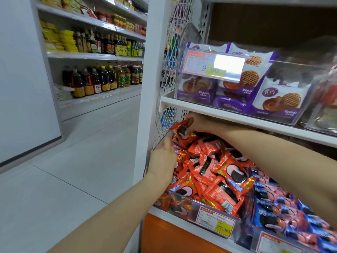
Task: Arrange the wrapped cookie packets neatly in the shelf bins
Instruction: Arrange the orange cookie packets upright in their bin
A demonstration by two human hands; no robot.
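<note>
A clear bin (184,209) on the lower shelf is heaped with several red wrapped cookie packets (215,172). My right hand (196,123) reaches under the upper shelf to the bin's back left corner and pinches one red packet (182,131) there. My left hand (163,159) lies against the left side of the heap, fingers curled into the packets; whether it holds one is hidden. To the right, a second bin holds blue and pink packets (284,210), partly covered by my right forearm.
The upper shelf (218,111) carries a clear bin of purple cookie packs (237,88) with a price tag. A white wire mesh panel (164,121) closes the shelf's left end. Across the tiled aisle floor (82,152) stand shelves of oil bottles (102,79).
</note>
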